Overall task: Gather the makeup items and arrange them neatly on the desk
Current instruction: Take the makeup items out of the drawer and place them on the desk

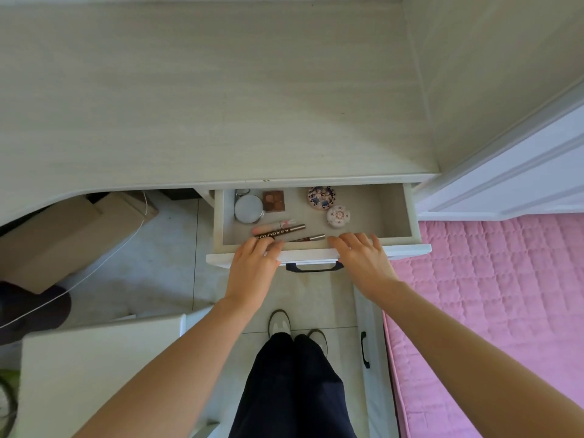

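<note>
Under the desk top (202, 99) an open drawer (392, 213) holds the makeup. At its left lie a round silver compact (248, 209) and a brown eyeshadow palette (274, 201). A dark patterned round case (321, 197) and a white flowered round case (338, 216) sit in the middle. Near the front lie a pink tube (278, 225), a brown lettered tube (284, 231) and a thinner brown pencil (311, 238). My left hand (254, 267) reaches over the drawer front, fingertips touching the lettered tube's end. My right hand (360, 257) rests on the front edge with fingers straight, holding nothing.
The drawer front carries a black handle (314, 267). A cardboard box (66, 229) and a white cable (104, 263) sit under the desk at left. A pink quilted bed (493, 298) lies at right, a white surface (94, 368) at lower left. My feet stand on the tiled floor.
</note>
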The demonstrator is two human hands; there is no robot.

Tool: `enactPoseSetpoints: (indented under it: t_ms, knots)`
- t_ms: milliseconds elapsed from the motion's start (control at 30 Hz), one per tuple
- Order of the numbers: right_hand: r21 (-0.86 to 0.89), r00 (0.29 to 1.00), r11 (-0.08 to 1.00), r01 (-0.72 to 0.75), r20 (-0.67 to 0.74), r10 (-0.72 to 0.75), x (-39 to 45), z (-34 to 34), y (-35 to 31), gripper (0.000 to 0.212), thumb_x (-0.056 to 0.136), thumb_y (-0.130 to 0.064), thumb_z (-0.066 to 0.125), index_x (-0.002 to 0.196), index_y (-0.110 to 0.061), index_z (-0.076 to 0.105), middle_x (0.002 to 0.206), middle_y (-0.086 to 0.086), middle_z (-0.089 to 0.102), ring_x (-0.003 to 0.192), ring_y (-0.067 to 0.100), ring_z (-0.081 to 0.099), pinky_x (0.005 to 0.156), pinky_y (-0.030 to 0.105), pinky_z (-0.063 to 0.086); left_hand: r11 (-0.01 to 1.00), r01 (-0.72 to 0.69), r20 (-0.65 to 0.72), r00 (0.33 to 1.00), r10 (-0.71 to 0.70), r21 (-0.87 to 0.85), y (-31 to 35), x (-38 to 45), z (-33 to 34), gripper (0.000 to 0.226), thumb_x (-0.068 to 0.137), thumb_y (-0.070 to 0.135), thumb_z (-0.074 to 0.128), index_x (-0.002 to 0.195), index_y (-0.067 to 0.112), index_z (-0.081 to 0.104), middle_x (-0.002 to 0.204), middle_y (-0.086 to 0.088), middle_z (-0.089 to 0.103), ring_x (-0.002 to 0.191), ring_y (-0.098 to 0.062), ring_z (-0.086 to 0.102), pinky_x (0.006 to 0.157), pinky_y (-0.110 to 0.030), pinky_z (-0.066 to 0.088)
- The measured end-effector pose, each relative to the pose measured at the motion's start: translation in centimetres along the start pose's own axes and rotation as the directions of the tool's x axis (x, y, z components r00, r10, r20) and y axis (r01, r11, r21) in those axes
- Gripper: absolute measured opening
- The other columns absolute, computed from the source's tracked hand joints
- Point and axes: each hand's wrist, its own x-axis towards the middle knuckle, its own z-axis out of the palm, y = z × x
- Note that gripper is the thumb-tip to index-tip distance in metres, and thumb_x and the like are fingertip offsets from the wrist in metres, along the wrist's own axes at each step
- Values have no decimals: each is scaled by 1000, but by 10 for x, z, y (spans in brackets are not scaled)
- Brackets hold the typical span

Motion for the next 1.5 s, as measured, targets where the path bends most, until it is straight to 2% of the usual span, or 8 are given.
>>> enactPoseSetpoints:
  t_ms: [67, 133, 367, 600, 900, 1133, 1300, 1500]
  knots:
    - [11, 1000, 1000, 3, 22, -3, -13, 3, -3, 70, 82, -1, 63, 142, -20, 34, 135, 3, 46, 125, 29, 41, 112, 58, 20, 1000, -2, 13, 1000, 2, 11, 5, -13, -2, 51, 61, 14, 88, 109, 11, 71, 99, -3, 69, 85, -26, 62, 73, -37, 53]
    - [21, 999, 1000, 20, 49, -21, -26, 7, -6, 68, 83, -2, 62, 142, -21, 34, 135, 3, 45, 125, 29, 41, 112, 59, 20, 1000, -3, 26, 1000, 3, 13, 10, -26, -3, 52, 58, 14, 89, 107, 12, 72, 97, -2, 69, 84, -26, 63, 72, -37, 53]
    - [69, 993, 993, 92, 66, -97, -67, 23, -14, 57, 85, -8, 61, 136, -21, 40, 125, 2, 52, 110, 26, 50, 98, 39, 41, 1000, -6, 80, 997, 5, 8, 26, -72, -3, 54, 52, 16, 92, 103, 13, 73, 95, -1, 69, 81, -24, 64, 66, -35, 53]
    - [79, 992, 994, 80, 91, -87, -100, 33, -26, 51, 84, -5, 61, 129, -21, 45, 118, 0, 55, 102, 25, 52, 86, 37, 44, 1000, -16, 109, 994, 18, -12, 36, -107, -2, 57, 49, 17, 93, 102, 13, 73, 95, -2, 70, 81, -24, 65, 67, -33, 54]
    - [77, 983, 991, 106, 141, -116, -123, 38, -29, 45, 90, -11, 55, 132, -23, 41, 120, 0, 52, 104, 24, 50, 86, 36, 45, 1000, -10, 144, 989, 13, -22, 46, -131, -2, 56, 51, 20, 93, 103, 14, 73, 96, -2, 69, 83, -24, 65, 65, -36, 55]
    - [108, 978, 987, 123, 153, -139, -124, 38, -26, 45, 92, -16, 54, 134, -24, 42, 123, -1, 53, 107, 24, 51, 86, 36, 46, 997, 46, 157, 987, -35, -66, 51, -137, -2, 51, 60, 17, 89, 107, 14, 71, 100, 0, 69, 89, -23, 64, 72, -37, 56]
    - [214, 968, 967, 141, 175, -180, -119, 36, -18, 43, 97, -34, 48, 137, -24, 41, 130, -1, 52, 115, 21, 50, 93, 35, 45, 990, 71, 173, 984, -50, -120, 46, -134, -3, 39, 72, 28, 81, 107, 16, 71, 101, 4, 69, 92, -20, 64, 77, -33, 55]
    - [317, 975, 946, 65, 183, -128, -105, 29, -13, 36, 97, -33, 44, 131, -22, 49, 124, 0, 55, 110, 22, 53, 79, 36, 49, 970, 164, 196, 972, -127, -181, 40, -112, -6, 18, 89, 31, 63, 95, 16, 73, 95, 6, 71, 89, -16, 63, 65, -29, 53]
